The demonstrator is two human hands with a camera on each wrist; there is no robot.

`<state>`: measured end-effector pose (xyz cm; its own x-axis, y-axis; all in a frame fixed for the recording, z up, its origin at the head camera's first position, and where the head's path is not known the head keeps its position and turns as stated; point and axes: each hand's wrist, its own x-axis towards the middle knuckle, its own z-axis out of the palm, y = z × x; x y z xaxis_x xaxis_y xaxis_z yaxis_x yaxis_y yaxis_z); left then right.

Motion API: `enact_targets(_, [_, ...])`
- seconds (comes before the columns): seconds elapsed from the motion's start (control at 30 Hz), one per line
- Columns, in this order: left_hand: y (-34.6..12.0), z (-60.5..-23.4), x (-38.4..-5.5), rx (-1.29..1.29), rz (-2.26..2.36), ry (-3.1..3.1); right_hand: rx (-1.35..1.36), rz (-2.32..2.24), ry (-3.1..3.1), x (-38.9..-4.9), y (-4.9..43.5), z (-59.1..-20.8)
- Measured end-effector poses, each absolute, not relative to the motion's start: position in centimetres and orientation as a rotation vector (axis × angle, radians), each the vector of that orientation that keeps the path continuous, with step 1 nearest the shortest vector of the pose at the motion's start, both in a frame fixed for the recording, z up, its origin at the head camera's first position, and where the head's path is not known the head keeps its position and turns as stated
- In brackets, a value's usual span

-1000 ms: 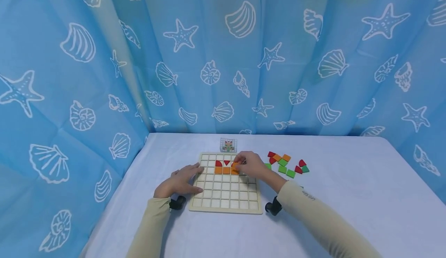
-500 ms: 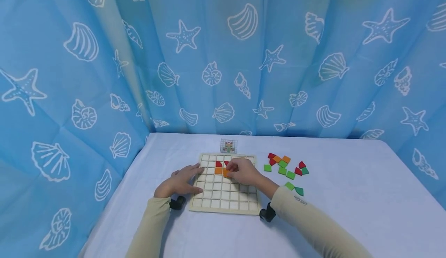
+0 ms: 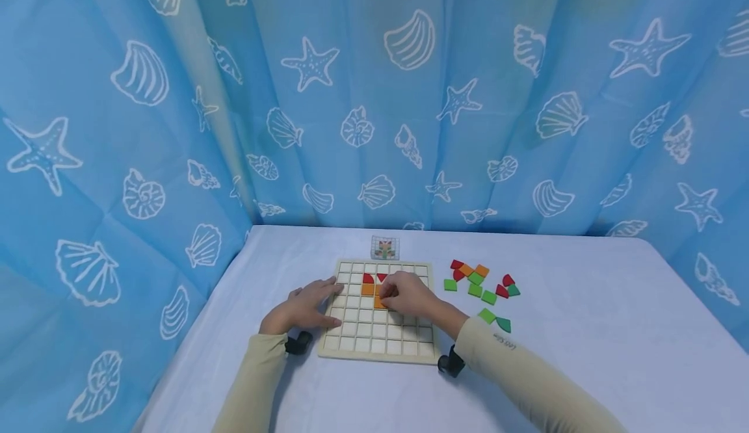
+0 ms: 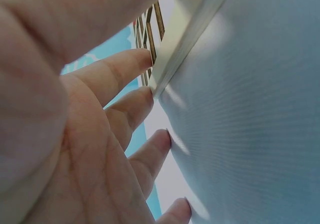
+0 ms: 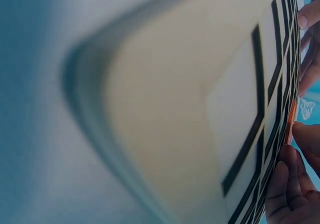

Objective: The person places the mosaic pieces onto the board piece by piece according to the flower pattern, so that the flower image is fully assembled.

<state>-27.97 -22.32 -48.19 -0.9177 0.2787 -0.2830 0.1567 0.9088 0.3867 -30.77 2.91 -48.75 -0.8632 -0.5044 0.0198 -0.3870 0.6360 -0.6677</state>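
Observation:
On the white table lies a cream grid board (image 3: 377, 357). My left hand (image 3: 307, 304) rests at its left edge with fingers spread; in the left wrist view two fingertips touch the board's rim (image 4: 172, 48). My right hand (image 3: 407, 294) pinches an orange square tile (image 3: 380, 303) over the board's middle columns. The right wrist view shows this orange tile (image 5: 291, 121) by the thumb and fingers. Just above it are another orange tile (image 3: 367, 289), a red quarter-round tile (image 3: 368, 278) and a red triangle tile (image 3: 382, 277). My right hand hides the cells behind it.
Right of the board lie several loose tiles, among them a green square (image 3: 450, 285), an orange square (image 3: 482, 270), a red piece (image 3: 508, 280) and a dark green piece (image 3: 503, 324). A small pattern card (image 3: 385, 248) is behind the board. A blue curtain (image 3: 374, 95) hangs beyond.
My right hand has moved left, then slightly nearer, across the board. An orange tile now shows under its fingers one row below the other orange tiles. My left hand has stayed put.

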Motion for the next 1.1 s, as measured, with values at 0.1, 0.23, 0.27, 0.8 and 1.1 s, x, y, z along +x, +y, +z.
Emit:
enact_targets(0.1, [-22.54,-48.13,-27.94,0.33,0.508,2.743,-0.771,-1.009,2.689,-30.64,2.79,-48.69])
enact_targets(0.23, [-22.72,-47.92,-27.89,0.348,0.53,2.75,-0.745,-1.011,2.695,-30.59,2.58,-48.55])
enact_targets(0.27, [-22.75,-47.89,-27.88,0.352,0.536,2.75,-0.742,-1.008,2.695,-30.6,2.54,-48.56])
enact_targets(0.8, [-22.72,-48.33,-28.04,0.372,0.536,2.739,-0.689,-1.001,2.698,-30.79,2.63,-49.08])
enact_targets(1.1, [-22.7,-48.6,-28.08,0.377,0.512,2.739,-0.652,-1.022,2.685,-30.62,2.71,-49.09])
